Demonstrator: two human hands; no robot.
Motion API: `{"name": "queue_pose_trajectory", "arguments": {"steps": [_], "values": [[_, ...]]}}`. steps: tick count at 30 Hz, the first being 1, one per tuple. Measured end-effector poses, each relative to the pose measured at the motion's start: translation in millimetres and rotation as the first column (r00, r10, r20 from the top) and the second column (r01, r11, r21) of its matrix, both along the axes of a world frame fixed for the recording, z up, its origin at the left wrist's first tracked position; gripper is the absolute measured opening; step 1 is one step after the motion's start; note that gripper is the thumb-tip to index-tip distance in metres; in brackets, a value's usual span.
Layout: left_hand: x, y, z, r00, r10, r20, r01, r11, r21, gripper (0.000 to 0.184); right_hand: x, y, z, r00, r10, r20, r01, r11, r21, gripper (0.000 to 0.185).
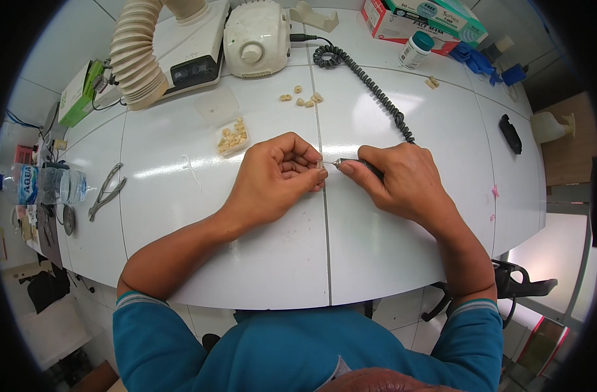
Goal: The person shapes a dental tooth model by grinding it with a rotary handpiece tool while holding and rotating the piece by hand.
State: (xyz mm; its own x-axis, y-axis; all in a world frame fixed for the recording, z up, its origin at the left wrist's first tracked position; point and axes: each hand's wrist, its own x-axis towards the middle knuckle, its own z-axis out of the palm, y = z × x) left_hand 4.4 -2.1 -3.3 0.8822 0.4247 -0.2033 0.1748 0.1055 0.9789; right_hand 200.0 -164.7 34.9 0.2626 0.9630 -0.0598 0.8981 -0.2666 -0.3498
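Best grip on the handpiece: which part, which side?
I'd take the handpiece by its dark barrel, behind the metal nose, coming from the right with thumb and fingers on opposite sides. The barrel is thicker; the thin bit points left towards the left hand, so that end is probably best avoided. The right hand holds it this way.

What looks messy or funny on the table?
A few tooth-like bits lie loose outside the open box, which holds more; another little clump sits far right. That looks scattered, though maybe on purpose. Nothing looks clearly broken.
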Motion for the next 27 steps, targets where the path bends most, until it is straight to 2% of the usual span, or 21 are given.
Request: {"name": "queue_pose_trajectory", "arguments": {"steps": [27], "values": [[0.0, -0.1, -1.0, 1.0, 0.001, 0.014, -0.001, 1.0, 0.001, 0.02, 0.4, -0.3, 0.1, 1.0, 0.012, -0.006, -0.012, 1.0, 0.0, 0.059]]}}
